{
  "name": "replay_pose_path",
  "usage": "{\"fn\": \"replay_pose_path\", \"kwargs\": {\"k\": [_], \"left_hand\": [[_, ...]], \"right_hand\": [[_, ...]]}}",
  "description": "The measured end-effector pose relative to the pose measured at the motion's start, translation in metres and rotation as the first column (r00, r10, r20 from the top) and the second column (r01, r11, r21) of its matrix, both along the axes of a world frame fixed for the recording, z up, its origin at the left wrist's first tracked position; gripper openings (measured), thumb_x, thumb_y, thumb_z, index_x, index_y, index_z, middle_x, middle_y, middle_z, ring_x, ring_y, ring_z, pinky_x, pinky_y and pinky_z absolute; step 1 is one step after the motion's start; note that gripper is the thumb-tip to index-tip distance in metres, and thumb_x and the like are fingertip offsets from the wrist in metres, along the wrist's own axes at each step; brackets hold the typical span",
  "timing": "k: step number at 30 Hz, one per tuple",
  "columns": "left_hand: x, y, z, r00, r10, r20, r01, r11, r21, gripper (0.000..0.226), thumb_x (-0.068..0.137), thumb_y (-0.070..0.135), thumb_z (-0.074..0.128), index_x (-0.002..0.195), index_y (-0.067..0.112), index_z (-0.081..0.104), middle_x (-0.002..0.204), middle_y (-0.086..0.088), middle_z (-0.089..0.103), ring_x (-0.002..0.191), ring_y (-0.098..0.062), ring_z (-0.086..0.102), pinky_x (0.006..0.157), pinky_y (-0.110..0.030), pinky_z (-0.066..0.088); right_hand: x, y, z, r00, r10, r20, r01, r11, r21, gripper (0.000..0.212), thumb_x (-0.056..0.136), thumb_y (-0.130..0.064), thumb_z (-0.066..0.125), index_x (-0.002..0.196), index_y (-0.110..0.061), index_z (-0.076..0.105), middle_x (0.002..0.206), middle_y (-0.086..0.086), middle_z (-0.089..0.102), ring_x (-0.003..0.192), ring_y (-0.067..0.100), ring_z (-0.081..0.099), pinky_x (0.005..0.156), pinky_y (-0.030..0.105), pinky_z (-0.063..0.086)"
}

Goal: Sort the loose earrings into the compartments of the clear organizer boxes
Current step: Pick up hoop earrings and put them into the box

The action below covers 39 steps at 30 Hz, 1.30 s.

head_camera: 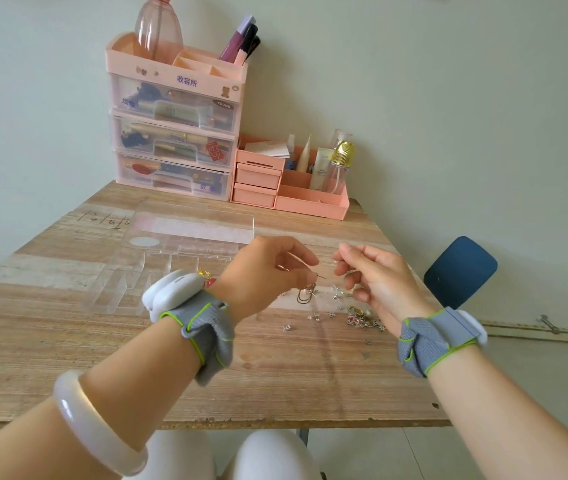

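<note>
My left hand (268, 271) is raised over the table and pinches a dangling earring (306, 292) with an oval loop and a thin post sticking out to the right. A hand's width to the right, my right hand (376, 275) hovers with thumb and forefinger pinched together; whether something tiny sits between them I cannot tell. Loose earrings (355, 318) lie scattered on the wood below and between the hands. A clear organizer box (157, 271) lies open to the left, its lid (192, 226) folded back; my left wrist hides part of it.
A pink drawer tower (175, 133) and a low pink desk organizer (293, 181) with bottles stand at the table's (102, 368) back edge by the wall. A blue chair (459, 271) sits off the right side. The front edge is near my knees.
</note>
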State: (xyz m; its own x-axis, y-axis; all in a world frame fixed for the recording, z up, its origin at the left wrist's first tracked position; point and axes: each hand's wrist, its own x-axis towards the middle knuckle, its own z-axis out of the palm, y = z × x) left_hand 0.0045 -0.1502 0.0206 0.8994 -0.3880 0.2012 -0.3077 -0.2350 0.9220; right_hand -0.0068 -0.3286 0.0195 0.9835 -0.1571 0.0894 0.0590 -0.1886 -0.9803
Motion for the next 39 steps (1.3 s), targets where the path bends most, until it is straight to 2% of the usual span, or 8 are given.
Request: {"fn": "replay_pose_path", "kwargs": {"k": [6, 8, 13, 17, 21, 25, 31, 39], "left_hand": [[0.005, 0.0, -0.002, 0.994, 0.102, -0.034, -0.105, 0.99, -0.099, 0.011, 0.077, 0.01, 0.07, 0.084, 0.015, 0.063, 0.072, -0.001, 0.067, 0.064, -0.01, 0.06, 0.065, -0.022, 0.054], [0.006, -0.001, -0.002, 0.993, 0.116, -0.033, -0.119, 0.988, -0.099, 0.012, 0.077, 0.011, 0.071, 0.086, 0.014, 0.063, 0.074, -0.003, 0.068, 0.067, -0.013, 0.06, 0.07, -0.027, 0.054], [0.007, 0.0, -0.002, 0.992, 0.121, -0.025, -0.123, 0.989, -0.083, 0.011, 0.075, 0.014, 0.073, 0.083, 0.015, 0.064, 0.075, -0.005, 0.07, 0.072, -0.019, 0.061, 0.077, -0.034, 0.054], [0.006, 0.0, -0.001, 0.992, 0.123, -0.02, -0.124, 0.986, -0.111, 0.01, 0.081, 0.022, 0.066, 0.087, 0.015, 0.066, 0.077, 0.0, 0.071, 0.073, -0.012, 0.066, 0.075, -0.028, 0.054], [0.009, 0.002, 0.003, 0.99, 0.137, -0.037, -0.141, 0.979, -0.147, 0.014, 0.09, 0.025, 0.053, 0.092, 0.017, 0.064, 0.081, 0.006, 0.069, 0.078, -0.008, 0.064, 0.075, -0.025, 0.05], [0.009, 0.004, 0.004, 0.995, 0.055, -0.083, -0.061, 0.995, -0.077, 0.013, 0.084, 0.029, 0.061, 0.092, 0.019, 0.062, 0.085, 0.002, 0.072, 0.088, -0.024, 0.064, 0.082, -0.037, 0.05], [0.009, -0.003, 0.004, 0.996, -0.006, -0.084, 0.0, 0.997, -0.075, 0.023, 0.076, 0.017, 0.071, 0.096, 0.013, 0.061, 0.083, 0.001, 0.071, 0.08, -0.013, 0.064, 0.092, -0.036, 0.048], [0.013, -0.012, 0.003, 0.99, -0.02, -0.142, -0.004, 0.986, -0.169, 0.019, 0.076, 0.008, 0.07, 0.092, 0.009, 0.06, 0.079, -0.007, 0.069, 0.076, -0.018, 0.064, 0.093, -0.045, 0.049]], "right_hand": [[-0.004, 0.002, 0.001, 0.985, 0.175, -0.009, -0.175, 0.981, -0.087, 0.009, 0.079, -0.018, 0.067, 0.083, -0.01, 0.067, 0.061, -0.002, 0.055, 0.05, 0.006, 0.042, 0.036, 0.013, 0.027], [-0.002, 0.004, 0.001, 0.984, 0.18, 0.001, -0.179, 0.976, -0.126, 0.002, 0.08, -0.015, 0.068, 0.08, -0.013, 0.066, 0.06, 0.001, 0.051, 0.048, 0.007, 0.039, 0.036, 0.013, 0.027], [0.005, 0.007, -0.001, 0.979, 0.203, 0.022, -0.197, 0.966, -0.167, 0.007, 0.084, -0.012, 0.065, 0.078, -0.016, 0.064, 0.059, 0.003, 0.042, 0.045, 0.005, 0.034, 0.036, 0.014, 0.026], [0.008, 0.008, -0.004, 0.969, 0.245, 0.023, -0.233, 0.944, -0.234, 0.01, 0.089, -0.014, 0.058, 0.08, -0.017, 0.059, 0.059, -0.001, 0.039, 0.049, 0.007, 0.031, 0.038, 0.014, 0.027], [0.011, 0.007, -0.004, 0.962, 0.27, 0.033, -0.257, 0.943, -0.211, 0.012, 0.092, -0.014, 0.054, 0.08, -0.019, 0.056, 0.063, -0.003, 0.036, 0.05, 0.004, 0.031, 0.039, 0.012, 0.028], [0.012, 0.007, -0.003, 0.961, 0.274, 0.025, -0.263, 0.942, -0.21, 0.012, 0.092, -0.015, 0.054, 0.081, -0.02, 0.056, 0.064, -0.002, 0.036, 0.052, 0.005, 0.031, 0.04, 0.013, 0.028], [0.011, 0.008, -0.003, 0.968, 0.249, 0.007, -0.247, 0.961, -0.123, 0.013, 0.093, -0.014, 0.052, 0.08, -0.018, 0.056, 0.065, -0.001, 0.036, 0.055, 0.006, 0.032, 0.04, 0.011, 0.027], [0.013, 0.002, -0.003, 0.977, 0.211, -0.011, -0.211, 0.975, -0.07, 0.012, 0.09, -0.014, 0.056, 0.079, -0.017, 0.058, 0.063, -0.001, 0.038, 0.054, 0.006, 0.033, 0.037, 0.011, 0.025]]}}
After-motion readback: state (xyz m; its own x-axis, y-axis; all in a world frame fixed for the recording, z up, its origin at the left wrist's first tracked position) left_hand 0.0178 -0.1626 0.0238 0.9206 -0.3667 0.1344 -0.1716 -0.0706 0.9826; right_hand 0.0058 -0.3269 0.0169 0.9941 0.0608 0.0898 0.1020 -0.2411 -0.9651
